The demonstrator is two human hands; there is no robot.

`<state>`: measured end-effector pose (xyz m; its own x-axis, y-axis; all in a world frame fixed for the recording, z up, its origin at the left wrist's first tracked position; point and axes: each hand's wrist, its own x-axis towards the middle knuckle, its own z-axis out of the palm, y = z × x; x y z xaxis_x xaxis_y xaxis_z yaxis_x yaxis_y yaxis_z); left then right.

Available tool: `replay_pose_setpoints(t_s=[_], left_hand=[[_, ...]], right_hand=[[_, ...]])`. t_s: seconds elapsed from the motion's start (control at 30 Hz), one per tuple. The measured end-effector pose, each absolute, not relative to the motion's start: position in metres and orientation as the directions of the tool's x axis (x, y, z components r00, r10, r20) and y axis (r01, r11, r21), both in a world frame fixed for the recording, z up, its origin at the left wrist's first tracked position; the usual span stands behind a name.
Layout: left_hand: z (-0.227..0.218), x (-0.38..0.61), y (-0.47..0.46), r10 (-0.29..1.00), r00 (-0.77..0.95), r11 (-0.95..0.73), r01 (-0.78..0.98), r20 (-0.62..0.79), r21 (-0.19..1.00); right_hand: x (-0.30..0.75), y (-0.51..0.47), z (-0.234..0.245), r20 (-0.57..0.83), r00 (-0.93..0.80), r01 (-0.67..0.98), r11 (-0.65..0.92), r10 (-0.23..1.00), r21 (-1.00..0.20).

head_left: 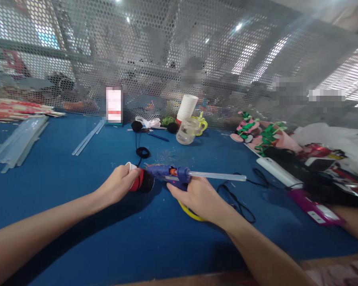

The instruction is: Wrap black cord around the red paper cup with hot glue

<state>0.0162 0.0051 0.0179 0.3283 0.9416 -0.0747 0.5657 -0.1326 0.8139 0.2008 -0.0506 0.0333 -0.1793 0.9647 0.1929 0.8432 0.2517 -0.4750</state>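
Note:
My left hand (pixel 119 183) is closed on a paper cup (pixel 136 181), which lies tilted on its side with a white rim, a red band and a black wrapped end. From that cup a black cord (pixel 142 152) runs back to a coil on the table. In my right hand (pixel 201 198) is a blue glue gun (pixel 174 176), with a clear glue stick (pixel 217 175) sticking out of its rear. The gun's tip is close to the black end of the cup; whether they touch I cannot tell. Part of a yellow ring (pixel 192 212) shows under my right hand.
Glue sticks (pixel 20 143) lie at the left. Behind stand a phone (pixel 113 105), stacked paper cups (pixel 187 108) and a clear jar (pixel 185 131). Pink and green craft flowers (pixel 265 137), a purple power strip (pixel 316 208) and another person's arm (pixel 356 222) are at the right.

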Motion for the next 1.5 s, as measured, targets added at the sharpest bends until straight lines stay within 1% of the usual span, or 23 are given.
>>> replay_pose_setpoints(t_s=[0.13, 0.33, 0.47, 0.6, 0.8, 1.0, 1.17, 1.33, 1.5], left_hand=[[0.018, 0.017, 0.006, 0.945, 0.311, -0.091, 0.558, -0.105, 0.825], [0.018, 0.016, 0.007, 0.941, 0.328, -0.119, 0.545, -0.080, 0.830], [0.019, 0.017, 0.008, 0.947, 0.303, -0.074, 0.538, -0.110, 0.839], [0.018, 0.016, 0.009, 0.945, 0.300, -0.051, 0.521, -0.126, 0.852], [0.014, 0.016, 0.010, 0.945, 0.306, -0.049, 0.479, -0.114, 0.876], [0.016, 0.017, 0.010, 0.949, 0.277, 0.011, 0.457, -0.154, 0.889], [0.013, 0.015, 0.011, 0.955, 0.259, 0.015, 0.440, -0.143, 0.898], [0.008, 0.014, 0.013, 0.957, 0.258, 0.018, 0.402, -0.132, 0.916], [0.008, 0.015, 0.013, 0.966, 0.208, 0.063, 0.391, -0.155, 0.918]], right_hand=[[0.202, -0.055, 0.035, 0.177, -0.172, 0.842, 0.238, 0.969, -0.483], [0.202, -0.055, 0.033, 0.214, -0.169, 0.853, 0.252, 0.962, -0.457], [0.202, -0.057, 0.031, 0.216, -0.190, 0.863, 0.268, 0.958, -0.428], [0.203, -0.061, 0.032, 0.230, -0.205, 0.859, 0.288, 0.951, -0.424], [0.202, -0.064, 0.035, 0.176, -0.225, 0.842, 0.282, 0.958, -0.460], [0.199, -0.066, 0.040, 0.116, -0.242, 0.836, 0.267, 0.963, -0.479], [0.197, -0.068, 0.040, 0.139, -0.273, 0.815, 0.306, 0.952, -0.491], [0.193, -0.070, 0.042, 0.144, -0.249, 0.791, 0.287, 0.958, -0.540], [0.189, -0.073, 0.046, 0.128, -0.265, 0.809, 0.292, 0.956, -0.509]])
